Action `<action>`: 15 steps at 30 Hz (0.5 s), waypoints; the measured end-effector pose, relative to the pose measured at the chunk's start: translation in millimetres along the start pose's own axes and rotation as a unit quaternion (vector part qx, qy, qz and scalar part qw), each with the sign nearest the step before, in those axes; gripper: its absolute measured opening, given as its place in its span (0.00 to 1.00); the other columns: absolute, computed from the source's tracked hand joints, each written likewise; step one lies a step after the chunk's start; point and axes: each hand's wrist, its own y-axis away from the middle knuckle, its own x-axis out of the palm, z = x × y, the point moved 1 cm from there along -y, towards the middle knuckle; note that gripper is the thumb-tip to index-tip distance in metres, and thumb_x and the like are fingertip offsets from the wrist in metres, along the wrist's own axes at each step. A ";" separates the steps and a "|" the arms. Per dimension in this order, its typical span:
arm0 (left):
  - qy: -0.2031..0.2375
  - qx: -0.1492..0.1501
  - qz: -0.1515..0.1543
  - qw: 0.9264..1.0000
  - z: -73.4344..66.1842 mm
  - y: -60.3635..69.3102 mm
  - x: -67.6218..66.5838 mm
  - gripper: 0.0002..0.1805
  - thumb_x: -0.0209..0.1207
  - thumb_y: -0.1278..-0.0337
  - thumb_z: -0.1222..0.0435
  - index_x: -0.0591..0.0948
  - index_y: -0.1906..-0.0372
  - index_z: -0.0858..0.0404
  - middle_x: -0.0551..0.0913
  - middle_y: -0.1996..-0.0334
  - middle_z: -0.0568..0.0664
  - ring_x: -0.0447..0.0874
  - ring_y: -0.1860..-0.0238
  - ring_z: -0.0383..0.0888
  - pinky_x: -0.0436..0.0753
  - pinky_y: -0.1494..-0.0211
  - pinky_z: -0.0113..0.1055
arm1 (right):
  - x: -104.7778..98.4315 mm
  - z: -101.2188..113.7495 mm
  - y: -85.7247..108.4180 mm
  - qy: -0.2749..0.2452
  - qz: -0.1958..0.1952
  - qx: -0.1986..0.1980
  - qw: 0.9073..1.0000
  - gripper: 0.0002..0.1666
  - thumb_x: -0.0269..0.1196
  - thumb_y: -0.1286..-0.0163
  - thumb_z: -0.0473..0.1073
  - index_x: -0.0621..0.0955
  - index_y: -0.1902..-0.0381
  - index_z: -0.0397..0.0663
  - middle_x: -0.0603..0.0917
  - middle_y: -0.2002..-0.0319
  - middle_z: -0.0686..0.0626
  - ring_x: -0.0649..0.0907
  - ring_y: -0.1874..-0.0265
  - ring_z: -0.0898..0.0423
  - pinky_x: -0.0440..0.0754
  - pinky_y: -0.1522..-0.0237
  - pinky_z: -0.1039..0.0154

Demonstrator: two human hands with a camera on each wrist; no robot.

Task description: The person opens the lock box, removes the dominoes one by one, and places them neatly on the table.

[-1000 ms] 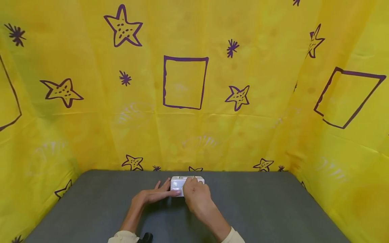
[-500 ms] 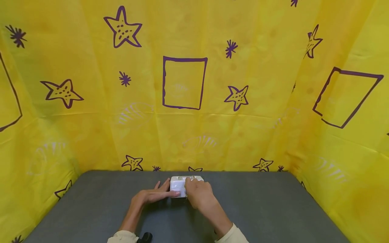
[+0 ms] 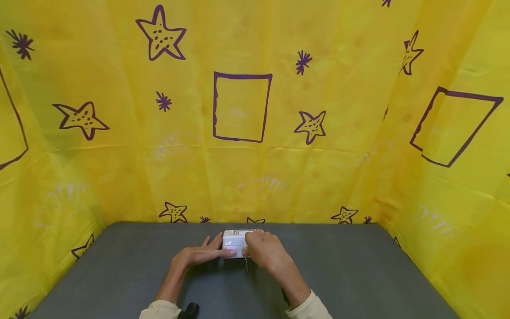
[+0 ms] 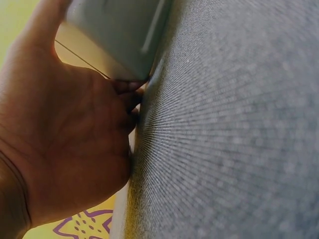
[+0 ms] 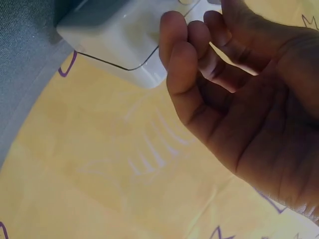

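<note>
A small white cash box (image 3: 234,242) with a metal carrying handle (image 3: 237,232) on its lid stands shut near the table's far edge. My left hand (image 3: 199,255) braces its left end, thumb straight along the front face and the other fingers extended beside it. At the front, my right hand (image 3: 268,253) has its thumb and forefinger at the round lock (image 5: 186,1), where they seem to pinch a key. A second thin key (image 3: 246,264) dangles below. The right hand's other fingers are curled and hide the box's right part.
Dark grey cloth covers the table (image 3: 350,270). A yellow curtain (image 3: 243,181) with purple stars and squares encloses the back and both sides. A black strap device (image 3: 191,310) sits at the left wrist.
My right hand has shifted slightly right and turned at the lock, uncovering more of the box front and the dangling key. The left hand keeps its place.
</note>
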 end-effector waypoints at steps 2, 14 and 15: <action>0.000 0.002 -0.001 1.000 -0.1 0.4 -0.2 0.65 0.56 0.46 0.24 0.45 0.14 0.54 0.39 0.13 0.57 0.28 0.15 0.70 0.38 0.18 0.74 | 1.4 0.6 1.0 0.019 -0.021 -0.023 0.999 0.11 0.76 0.40 0.44 0.84 0.68 0.47 0.87 0.71 0.49 0.83 0.73 0.54 0.80 0.73 0.59; -0.008 0.006 -0.002 1.000 0.9 1.7 -0.5 0.65 0.56 0.47 0.23 0.48 0.14 0.56 0.41 0.13 0.56 0.30 0.15 0.70 0.39 0.18 0.74 | 0.1 2.6 3.6 0.043 -0.019 -0.068 0.997 0.11 0.75 0.37 0.42 0.82 0.64 0.48 0.87 0.68 0.49 0.82 0.71 0.55 0.78 0.72 0.64; -0.008 0.006 -0.001 1.000 1.0 1.6 -0.4 0.65 0.56 0.47 0.23 0.47 0.14 0.56 0.41 0.13 0.56 0.30 0.15 0.70 0.39 0.18 0.74 | -0.1 2.8 2.6 0.041 -0.008 -0.060 0.997 0.11 0.75 0.37 0.43 0.82 0.63 0.48 0.87 0.68 0.50 0.82 0.71 0.56 0.78 0.72 0.64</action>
